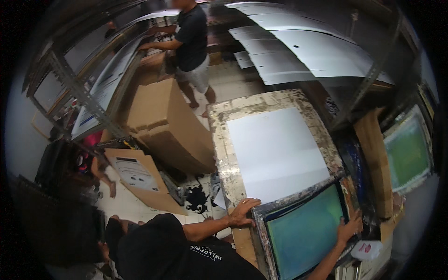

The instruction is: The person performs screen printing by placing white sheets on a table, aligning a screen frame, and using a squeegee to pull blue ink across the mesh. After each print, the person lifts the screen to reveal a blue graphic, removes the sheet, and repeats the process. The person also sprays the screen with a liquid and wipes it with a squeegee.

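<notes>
A screen printing frame (303,233) with a blue-green mesh lies tilted at the near end of a paint-stained table (224,158). My left hand (242,213) grips its upper left corner, with the fingers over the edge. On the right side rail my right hand (350,227) is closed, its thumb towards the mesh. Beyond the frame's far rail a blank white sheet (280,149) lies flat on the table, its near edge next to the rail. The frame's underside is hidden.
Large white sheets (312,51) lie on a rack at the back right. Cardboard boxes (154,107) stand left of the table. Another person (192,44) works at a metal shelf (79,88). A second, green-meshed frame (408,151) leans at the right, near a white container (367,250).
</notes>
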`<state>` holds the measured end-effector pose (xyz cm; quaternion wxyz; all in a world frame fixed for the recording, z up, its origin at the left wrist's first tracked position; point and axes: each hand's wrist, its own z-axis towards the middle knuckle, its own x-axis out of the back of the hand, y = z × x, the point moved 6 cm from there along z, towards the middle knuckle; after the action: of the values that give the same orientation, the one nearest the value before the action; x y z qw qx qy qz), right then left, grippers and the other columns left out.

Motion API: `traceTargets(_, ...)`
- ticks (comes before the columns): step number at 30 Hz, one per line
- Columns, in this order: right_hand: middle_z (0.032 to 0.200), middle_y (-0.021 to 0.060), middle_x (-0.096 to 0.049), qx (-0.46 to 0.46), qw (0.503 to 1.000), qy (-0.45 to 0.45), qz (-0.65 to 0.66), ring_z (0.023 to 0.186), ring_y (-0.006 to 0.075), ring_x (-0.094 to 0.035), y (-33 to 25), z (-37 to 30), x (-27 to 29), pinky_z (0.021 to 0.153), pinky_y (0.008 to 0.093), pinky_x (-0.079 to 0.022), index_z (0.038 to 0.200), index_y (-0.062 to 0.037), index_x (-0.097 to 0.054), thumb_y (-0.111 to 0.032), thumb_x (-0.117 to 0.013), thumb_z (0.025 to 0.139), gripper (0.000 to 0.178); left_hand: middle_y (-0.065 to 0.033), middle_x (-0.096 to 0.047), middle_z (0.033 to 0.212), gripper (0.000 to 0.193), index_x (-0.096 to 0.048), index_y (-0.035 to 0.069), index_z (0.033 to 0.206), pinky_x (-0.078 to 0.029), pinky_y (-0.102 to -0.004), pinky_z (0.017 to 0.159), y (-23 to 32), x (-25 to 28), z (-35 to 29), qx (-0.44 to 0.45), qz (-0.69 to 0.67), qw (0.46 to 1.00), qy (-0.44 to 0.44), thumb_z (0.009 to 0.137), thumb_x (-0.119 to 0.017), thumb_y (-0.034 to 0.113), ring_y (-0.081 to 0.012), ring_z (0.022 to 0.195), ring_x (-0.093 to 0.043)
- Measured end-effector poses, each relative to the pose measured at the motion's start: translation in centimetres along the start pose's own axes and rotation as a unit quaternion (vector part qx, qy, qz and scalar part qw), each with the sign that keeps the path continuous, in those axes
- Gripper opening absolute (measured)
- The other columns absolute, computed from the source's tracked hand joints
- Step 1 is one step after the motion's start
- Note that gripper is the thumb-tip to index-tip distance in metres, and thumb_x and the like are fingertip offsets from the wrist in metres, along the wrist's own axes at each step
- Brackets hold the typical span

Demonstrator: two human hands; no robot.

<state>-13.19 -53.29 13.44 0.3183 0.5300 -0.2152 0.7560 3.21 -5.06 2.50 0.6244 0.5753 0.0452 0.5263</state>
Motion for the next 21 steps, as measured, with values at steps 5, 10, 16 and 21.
traceTargets(5,0.161,0.0127,-0.026,0.008,0.994,-0.029,-0.101,0.142,0.0388,-0.035,4.6,6.7,-8.4,0.112,0.0550,-0.036,0.160,-0.0222,-0.014,-0.029,-0.072,0.088,0.092,-0.0187,-0.040,0.149,0.103,-0.041,0.009,0.145,-0.028,-0.0511,0.112,0.3,0.0,-0.1,0.006,0.024,1.000,-0.020,0.068,-0.076,0.067,-0.0377,0.137,-0.038)
traceTargets(10,0.155,0.0150,-0.038,-0.011,0.985,-0.139,-0.103,0.140,0.0390,-0.038,7.4,9.3,-15.5,0.113,0.0544,-0.033,0.160,-0.0284,-0.011,-0.020,-0.073,0.087,0.097,-0.0213,-0.039,0.150,0.107,-0.034,0.010,0.148,-0.027,-0.0531,0.110,0.5,-0.4,-0.4,-0.022,0.016,1.000,0.010,0.069,-0.070,0.073,-0.0388,0.138,-0.037)
traceTargets(16,0.145,0.0214,-0.048,0.036,0.987,-0.129,0.086,0.130,0.0408,-0.049,5.2,9.5,-11.7,0.106,0.0503,-0.041,0.150,-0.0110,-0.039,-0.014,-0.066,0.091,0.065,-0.0223,-0.039,0.150,0.107,-0.034,0.009,0.147,-0.026,-0.0550,0.110,0.2,-0.4,-0.4,-0.014,0.038,0.999,-0.012,0.070,-0.068,0.073,-0.0394,0.139,-0.037)
traceTargets(21,0.137,0.0234,-0.056,0.032,0.993,-0.105,0.054,0.119,0.0422,-0.057,3.9,7.9,-10.7,0.098,0.0464,-0.047,0.145,-0.0045,-0.044,-0.010,-0.068,0.087,0.063,-0.0221,-0.040,0.149,0.109,-0.036,0.008,0.147,-0.025,-0.0540,0.112,0.4,0.0,-0.2,0.015,0.031,0.999,-0.018,0.066,-0.073,0.072,-0.0398,0.138,-0.038)
